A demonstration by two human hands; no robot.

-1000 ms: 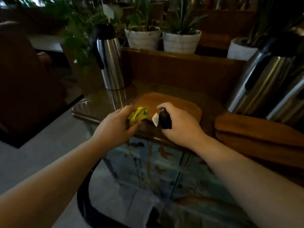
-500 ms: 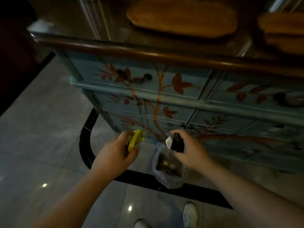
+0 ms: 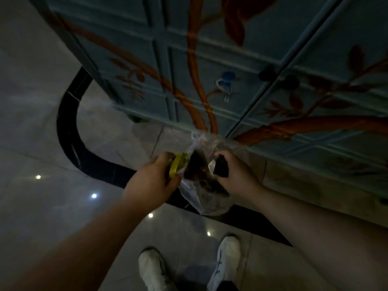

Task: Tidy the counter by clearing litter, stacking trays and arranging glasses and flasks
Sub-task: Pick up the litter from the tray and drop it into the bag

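bare forearms (image 3: pixel 315 223), white sneakers (image 3: pixel 227 261)

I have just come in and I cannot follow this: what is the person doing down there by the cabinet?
The person is clearing litter. The left hand grips a crumpled yellow wrapper, and the right hand grips a dark wrapper. Both hands are at the mouth of a clear plastic bag that stands on the floor in front of the painted blue cabinet. The bag already holds some dark waste. Neither wrapper has been dropped in yet.
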